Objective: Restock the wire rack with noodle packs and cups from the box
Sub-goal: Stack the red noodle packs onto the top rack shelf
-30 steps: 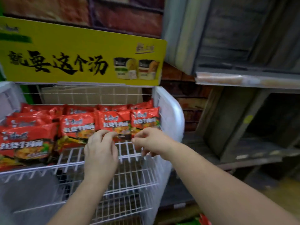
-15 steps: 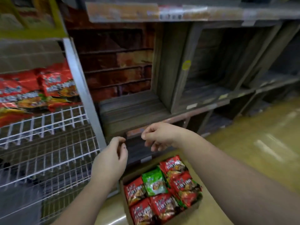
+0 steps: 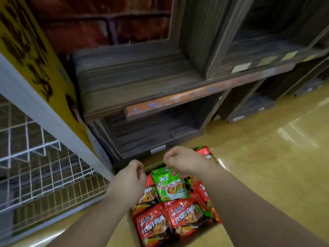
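Red noodle packs (image 3: 185, 216), one green pack (image 3: 169, 186), seemingly white wire rack (image 3: 44, 168).
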{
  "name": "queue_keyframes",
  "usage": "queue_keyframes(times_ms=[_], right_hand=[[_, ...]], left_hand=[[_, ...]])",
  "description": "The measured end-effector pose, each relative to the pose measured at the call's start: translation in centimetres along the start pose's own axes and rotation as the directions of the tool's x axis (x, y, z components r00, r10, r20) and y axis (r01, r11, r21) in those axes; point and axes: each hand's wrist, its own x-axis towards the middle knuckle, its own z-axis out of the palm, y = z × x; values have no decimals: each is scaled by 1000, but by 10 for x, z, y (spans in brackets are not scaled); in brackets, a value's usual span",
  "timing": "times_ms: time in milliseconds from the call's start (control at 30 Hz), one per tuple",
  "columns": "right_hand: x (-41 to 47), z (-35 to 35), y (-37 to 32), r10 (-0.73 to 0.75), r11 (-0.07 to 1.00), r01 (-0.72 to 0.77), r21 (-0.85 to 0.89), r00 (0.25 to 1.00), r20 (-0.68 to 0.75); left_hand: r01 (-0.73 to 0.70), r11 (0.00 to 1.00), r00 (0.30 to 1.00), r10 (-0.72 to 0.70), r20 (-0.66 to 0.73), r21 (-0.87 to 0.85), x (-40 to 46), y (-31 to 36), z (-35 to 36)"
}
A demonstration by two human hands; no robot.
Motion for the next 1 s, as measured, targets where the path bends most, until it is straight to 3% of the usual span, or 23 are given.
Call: queue_keyframes(times_ms=[167,367,567,667,767,1000], right_hand=[[88,60,69,45,999,-44,-20,997,56],[187,137,149,39,995,-27,-93,991,130],[228,193,186,57,985,-41,-168,994,90],[236,213,186,51,964,-47,-263,999,9],[238,225,181,94,965,-93,-244,996,-6],[246,221,174,168,960,-161,-230,986,11]], left_hand=[[200,973,978,-191,82,-113,52,-63,84],[329,920,943,-332,23,-212,102,-113,172],[460,880,887,-453,87,-115,117,-145,218],[465,879,884,-455,102,-107,117,-151,230],[472,875,875,-450,175,-108,114,-152,236],[451,873,888,-419,187,-187,111,-159,231]])
